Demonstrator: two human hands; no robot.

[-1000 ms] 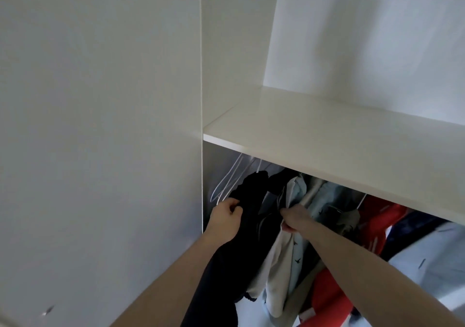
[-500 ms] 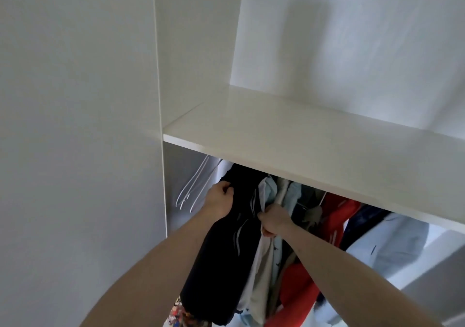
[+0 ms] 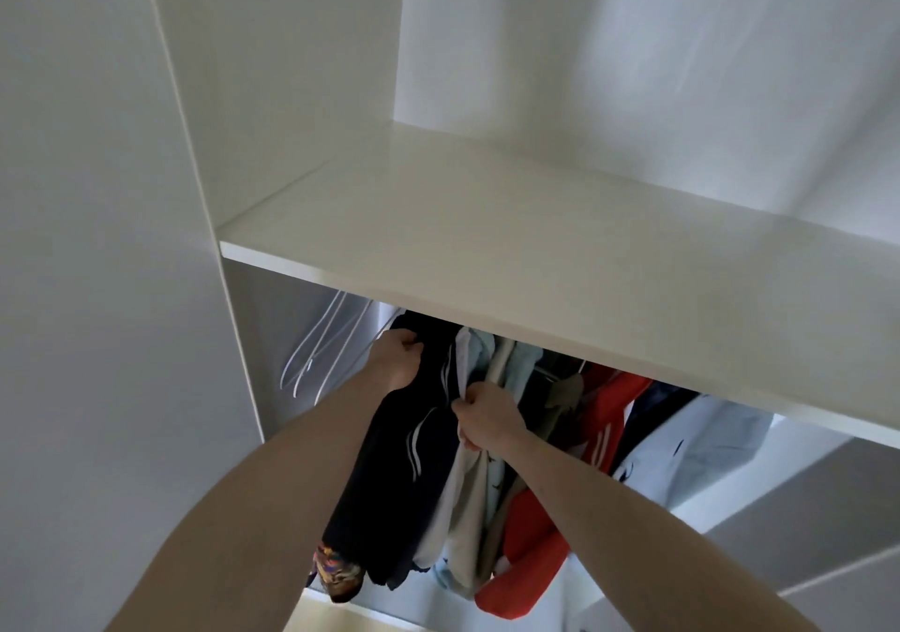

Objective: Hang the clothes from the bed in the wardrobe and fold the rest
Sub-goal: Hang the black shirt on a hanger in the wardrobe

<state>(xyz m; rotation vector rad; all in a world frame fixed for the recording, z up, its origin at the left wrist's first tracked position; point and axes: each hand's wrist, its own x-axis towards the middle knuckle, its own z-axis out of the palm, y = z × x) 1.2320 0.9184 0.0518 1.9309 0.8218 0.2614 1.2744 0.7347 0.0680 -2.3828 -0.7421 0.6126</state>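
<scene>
White wardrobe shelf (image 3: 511, 251), beneath it left hand (image 3: 397, 356) gripping dark striped garment (image 3: 404, 456), right hand (image 3: 487, 417) pinching beige garment (image 3: 465, 514), empty white hangers (image 3: 324, 349) near the wardrobe's left wall

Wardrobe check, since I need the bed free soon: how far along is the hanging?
Several garments already hang under the shelf, a red one among them. In hand: the left hand grips the dark striped garment near its top; the right hand pinches pale fabric beside it. Empty white hangers remain; the bed is out of view.
</scene>
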